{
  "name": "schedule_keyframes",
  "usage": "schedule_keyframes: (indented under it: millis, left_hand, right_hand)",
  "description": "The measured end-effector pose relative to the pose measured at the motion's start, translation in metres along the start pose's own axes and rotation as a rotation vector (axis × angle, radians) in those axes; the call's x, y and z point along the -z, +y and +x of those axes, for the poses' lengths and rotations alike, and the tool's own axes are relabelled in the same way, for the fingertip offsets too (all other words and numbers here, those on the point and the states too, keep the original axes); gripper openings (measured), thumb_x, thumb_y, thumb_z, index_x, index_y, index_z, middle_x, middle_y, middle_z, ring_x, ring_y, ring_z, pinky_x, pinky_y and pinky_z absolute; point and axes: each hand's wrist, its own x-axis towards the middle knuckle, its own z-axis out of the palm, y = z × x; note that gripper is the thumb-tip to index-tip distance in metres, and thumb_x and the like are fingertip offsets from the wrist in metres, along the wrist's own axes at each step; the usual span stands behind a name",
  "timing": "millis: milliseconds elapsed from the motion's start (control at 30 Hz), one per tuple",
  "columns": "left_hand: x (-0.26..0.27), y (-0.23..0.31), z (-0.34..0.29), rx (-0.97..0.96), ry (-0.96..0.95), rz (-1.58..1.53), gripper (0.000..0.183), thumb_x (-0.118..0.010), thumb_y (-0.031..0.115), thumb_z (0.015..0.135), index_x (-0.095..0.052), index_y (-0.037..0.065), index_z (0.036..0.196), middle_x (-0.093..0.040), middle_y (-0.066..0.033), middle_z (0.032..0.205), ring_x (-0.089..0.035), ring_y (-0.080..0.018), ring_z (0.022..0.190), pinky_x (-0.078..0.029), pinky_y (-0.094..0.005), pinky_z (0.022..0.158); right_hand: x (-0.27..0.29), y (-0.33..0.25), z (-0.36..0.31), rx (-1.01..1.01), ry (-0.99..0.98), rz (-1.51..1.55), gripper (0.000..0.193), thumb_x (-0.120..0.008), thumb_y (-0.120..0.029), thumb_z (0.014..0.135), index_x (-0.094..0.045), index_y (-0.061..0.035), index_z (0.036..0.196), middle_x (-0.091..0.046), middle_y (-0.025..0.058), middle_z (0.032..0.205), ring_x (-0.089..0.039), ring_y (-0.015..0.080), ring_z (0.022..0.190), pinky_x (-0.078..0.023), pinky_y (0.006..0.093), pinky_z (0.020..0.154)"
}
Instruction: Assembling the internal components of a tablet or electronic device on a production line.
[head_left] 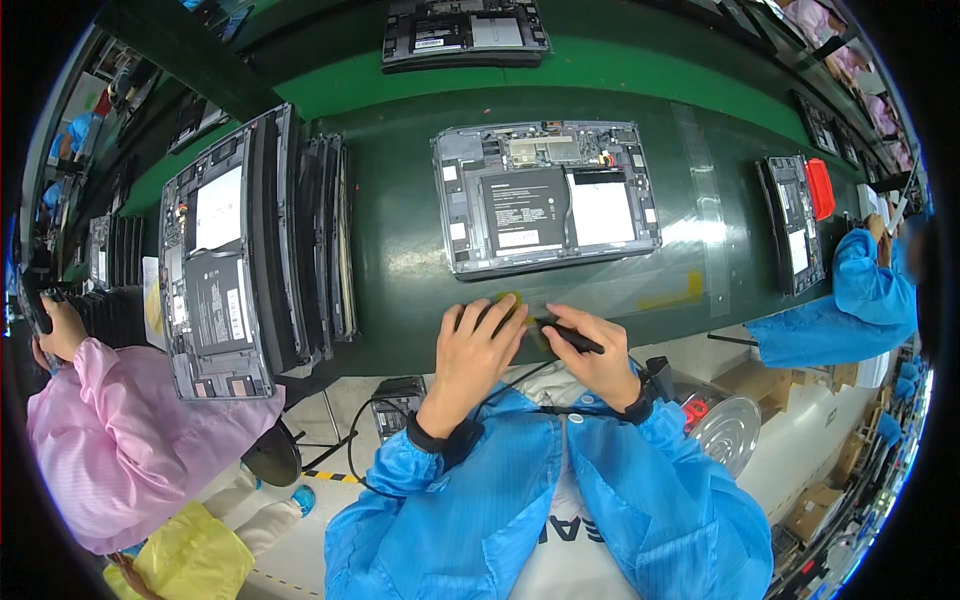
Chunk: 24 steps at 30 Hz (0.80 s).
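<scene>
At the near edge of the green table, my left hand [475, 345] lies with its fingers spread and bent, fingertips on the surface by a small yellow piece [510, 299]. Just right of it, my right hand [595, 350] is closed round a black pen-like tool [574, 335], its tip pointing toward the left hand. Beyond both hands lies an opened device chassis [530, 265], flat on the table, with a circuit board, a black battery [525, 212] and a white panel [602, 210] exposed. Neither hand touches it. A black band with a cable circles my left wrist.
A stack of opened devices [215, 260] stands at the left, another [465, 35] at the back, and more [793, 225] by a red tray [820, 188] at the right. Yellow tape [670, 292] marks the table. Co-workers in pink [130, 430] and blue [875, 280] sit at either side.
</scene>
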Motion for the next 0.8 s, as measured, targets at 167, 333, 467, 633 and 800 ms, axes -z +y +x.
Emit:
schedule_keyframes:
  millis: [167, 333, 467, 633, 800]
  left_hand:
    - [-0.001, -0.003, 0.018, -0.019, 0.045, -0.045, 0.031, -0.079, 0.016, 0.087, -0.076, 0.013, 0.118, -0.068, 0.0006, 0.116, -0.061, -0.0218, 0.102, -0.046, -0.0409, 0.090]
    - [0.012, -0.004, 0.031, -0.118, 0.003, -0.020, 0.035, -0.082, 0.014, 0.082, -0.076, 0.014, 0.117, -0.067, 0.0018, 0.106, -0.060, -0.0208, 0.094, -0.046, -0.0376, 0.085]
    - [0.032, 0.001, 0.084, -0.222, 0.094, -0.031, 0.044, -0.078, 0.013, 0.085, -0.074, 0.015, 0.128, -0.063, -0.0013, 0.111, -0.058, -0.0223, 0.098, -0.046, -0.0379, 0.083]
    - [0.030, -0.018, 0.121, -0.234, -0.104, -0.006, 0.045, -0.075, 0.022, 0.090, -0.072, 0.019, 0.135, -0.061, -0.0059, 0.125, -0.056, -0.0265, 0.106, -0.046, -0.0403, 0.089]
    - [0.032, -0.020, 0.125, -0.254, -0.167, -0.002, 0.045, -0.075, 0.025, 0.091, -0.073, 0.020, 0.135, -0.060, -0.0053, 0.129, -0.055, -0.0268, 0.110, -0.045, -0.0409, 0.091]
  right_hand:
    - [0.018, -0.008, -0.003, 0.139, -0.085, -0.047, 0.023, -0.086, -0.002, 0.084, -0.077, 0.0006, 0.105, -0.077, 0.0117, 0.090, -0.072, 0.0197, 0.070, -0.054, 0.0286, 0.061]
    - [0.068, 0.018, 0.010, -0.159, 0.188, 0.267, 0.024, -0.095, -0.004, 0.076, -0.077, -0.0010, 0.093, -0.077, 0.0112, 0.092, -0.072, 0.0182, 0.084, -0.057, 0.0305, 0.075]
    - [0.108, 0.039, 0.061, -0.236, 0.190, 0.337, 0.023, -0.089, -0.002, 0.081, -0.078, 0.0004, 0.101, -0.077, 0.0075, 0.095, -0.072, 0.0171, 0.088, -0.057, 0.0310, 0.083]
    - [0.106, 0.053, 0.119, -0.160, -0.053, 0.270, 0.023, -0.088, -0.005, 0.082, -0.081, -0.0023, 0.105, -0.080, 0.0088, 0.097, -0.069, 0.0170, 0.095, -0.053, 0.0310, 0.088]
    - [0.097, 0.063, 0.137, 0.111, -0.141, 0.072, 0.019, -0.090, -0.011, 0.080, -0.084, -0.0067, 0.098, -0.080, 0.0062, 0.094, -0.070, 0.0201, 0.095, -0.046, 0.0392, 0.104]
